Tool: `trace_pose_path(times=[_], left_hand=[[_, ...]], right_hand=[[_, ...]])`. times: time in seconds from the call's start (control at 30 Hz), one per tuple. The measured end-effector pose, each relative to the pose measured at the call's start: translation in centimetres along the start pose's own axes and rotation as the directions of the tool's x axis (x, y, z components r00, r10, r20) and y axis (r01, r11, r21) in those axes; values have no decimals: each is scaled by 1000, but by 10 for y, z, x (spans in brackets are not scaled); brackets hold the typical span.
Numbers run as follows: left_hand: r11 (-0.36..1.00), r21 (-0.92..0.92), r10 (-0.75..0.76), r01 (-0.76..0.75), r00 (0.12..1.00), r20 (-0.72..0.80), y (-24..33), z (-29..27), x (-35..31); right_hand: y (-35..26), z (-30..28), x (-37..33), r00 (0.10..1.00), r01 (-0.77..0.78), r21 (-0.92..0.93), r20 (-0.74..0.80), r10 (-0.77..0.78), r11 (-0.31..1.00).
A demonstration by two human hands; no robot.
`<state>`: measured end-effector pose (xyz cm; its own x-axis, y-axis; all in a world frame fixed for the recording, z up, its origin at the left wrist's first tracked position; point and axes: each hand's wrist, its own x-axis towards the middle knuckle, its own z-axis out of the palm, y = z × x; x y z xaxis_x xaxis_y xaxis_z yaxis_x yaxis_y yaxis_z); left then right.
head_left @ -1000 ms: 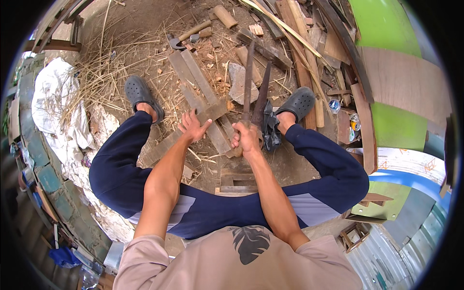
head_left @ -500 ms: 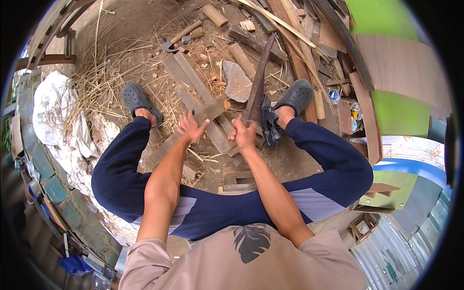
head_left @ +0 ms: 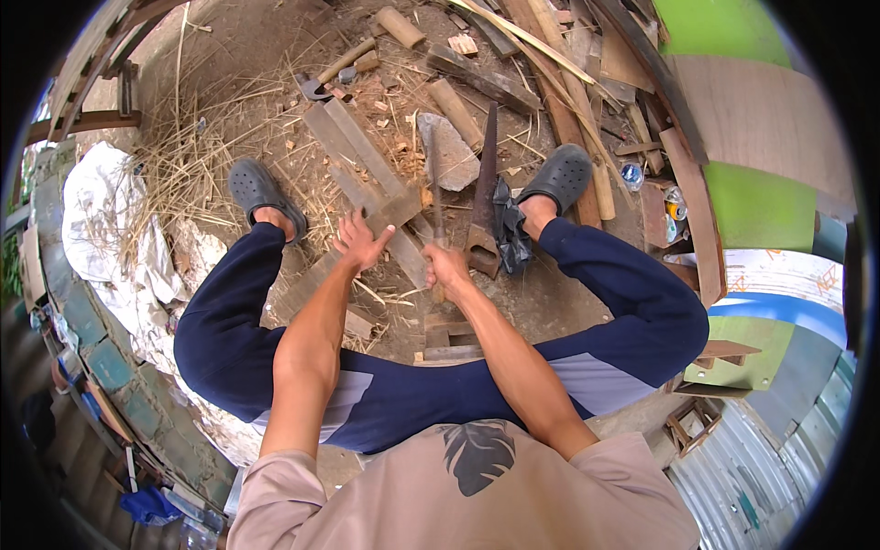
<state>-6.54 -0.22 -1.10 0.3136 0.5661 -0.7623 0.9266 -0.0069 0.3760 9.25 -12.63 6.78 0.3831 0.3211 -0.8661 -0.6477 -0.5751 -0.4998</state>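
Observation:
My right hand (head_left: 445, 269) is closed round the wooden handle of a machete (head_left: 435, 179). Its narrow blade points away from me, seen nearly edge-on and blurred. My left hand (head_left: 360, 242) lies with fingers spread against a short wooden block (head_left: 396, 211). That block sits across a pair of grey-brown wooden strips (head_left: 362, 142) on the ground. Just right of the machete, a handsaw (head_left: 486, 179) with a wooden grip lies beside a black plastic bag (head_left: 511, 229).
A flat stone (head_left: 451, 154) lies beyond my hands. A hammer (head_left: 335, 73) and wood offcuts (head_left: 401, 27) are farther off. Dry straw (head_left: 211, 151) and a white sack (head_left: 105, 215) are at left. Long boards (head_left: 568, 101) and a leaning panel (head_left: 761, 119) stand at right.
The machete has swung left, from slanting over the handsaw to pointing nearly straight ahead. My right hand has shifted slightly left and nearer to me. My left hand stays almost in place.

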Motion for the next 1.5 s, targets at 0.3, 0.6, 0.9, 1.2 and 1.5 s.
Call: trace_pose_path(times=[0.3,0.6,0.9,1.2,1.5], left_hand=[[1000,-3,-1,1,1000,-9,-7,-3,2],[1000,11,3,-3,1000,-15,-10,-1,6],[999,31,19,-19,1000,-13,-3,-4,7],[1000,27,6,-6,1000,1,-3,-3,1],[994,103,52,-45,997,-60,-5,-7,-1]], right_hand=[[-53,1,-31,942,210,258,204,-266,943],[-27,3,-25,971,-153,143,204,122,978],[-3,1,-6,981,-158,-32,114,160,987],[-7,-4,-12,962,35,177,260,-81,984],[17,-9,9,910,-295,24,311,273,955]])
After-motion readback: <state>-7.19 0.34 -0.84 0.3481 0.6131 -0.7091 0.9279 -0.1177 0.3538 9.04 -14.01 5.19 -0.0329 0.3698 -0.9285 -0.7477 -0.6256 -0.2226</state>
